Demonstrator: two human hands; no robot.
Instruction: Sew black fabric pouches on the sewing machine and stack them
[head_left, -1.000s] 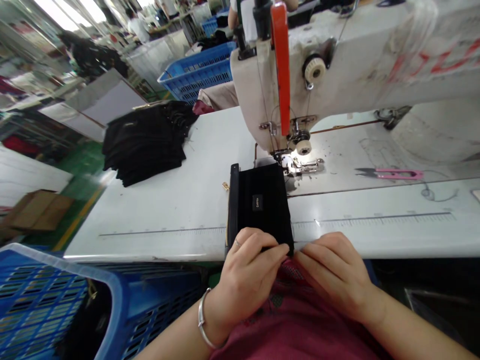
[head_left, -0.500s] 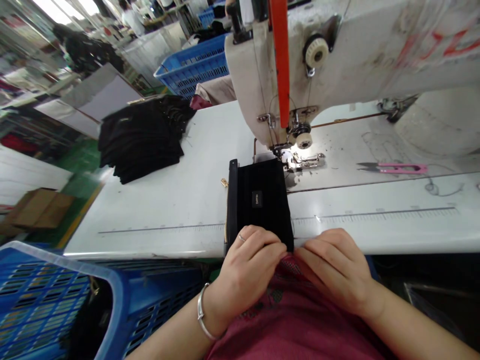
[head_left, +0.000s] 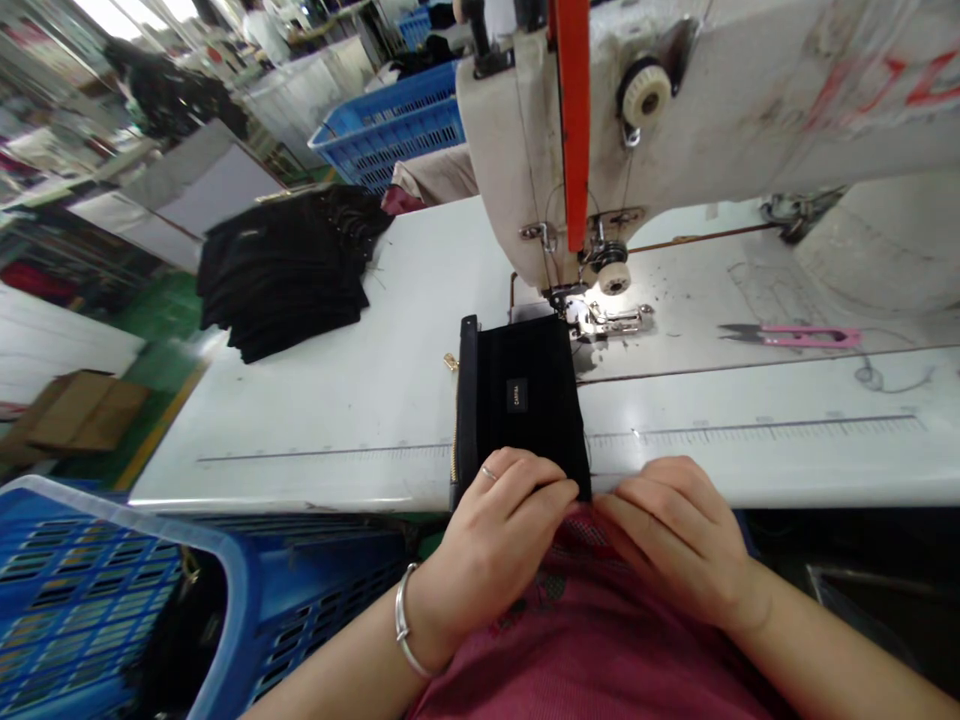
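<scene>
A black fabric zip pouch (head_left: 529, 425) lies flat at the table's front edge, with a small label on its face. Its dark band and gold zipper run down the left side, and its far right corner reaches the presser foot (head_left: 574, 315) of the sewing machine (head_left: 517, 180). My left hand (head_left: 502, 540), fingers curled, grips the pouch's near edge. Close by, my right hand (head_left: 679, 540) is closed in a pinch at the near right corner. Whatever is between its fingertips is hidden.
Pink-handled thread snips (head_left: 795, 336) rest on the machine bed. A stack of black fabric pieces (head_left: 289, 270) sits at the table's left. One blue crate (head_left: 232, 600) stands at lower left, another blue crate (head_left: 397, 120) behind the table. A cardboard box (head_left: 90, 410) is on the floor.
</scene>
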